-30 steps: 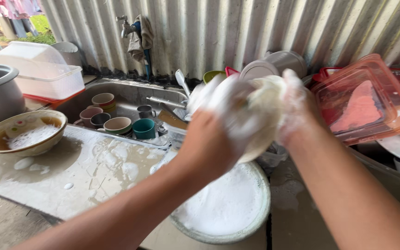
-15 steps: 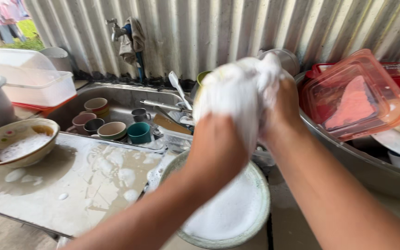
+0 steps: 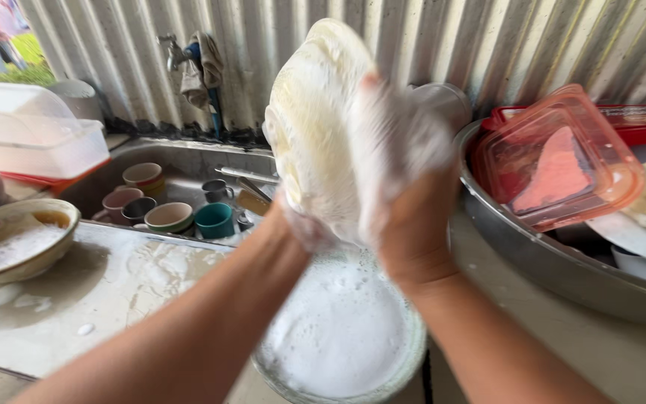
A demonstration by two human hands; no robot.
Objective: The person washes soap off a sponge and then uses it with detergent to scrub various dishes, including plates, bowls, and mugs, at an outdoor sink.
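Item: cream dish, soap-coated, tilted upright, held above the foam-filled basin. My right hand grips its rim; my left hand grasps underneath. Right: orange translucent lidded container, rectangular.

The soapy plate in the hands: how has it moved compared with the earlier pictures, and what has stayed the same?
The soapy plate has gone up and tilted on edge, now high above the foam-filled basin. The right hand still grips its right side. The left hand, earlier over the front, is now at its lower edge. Both keep hold. The cups in the sink and the orange containers are unchanged.
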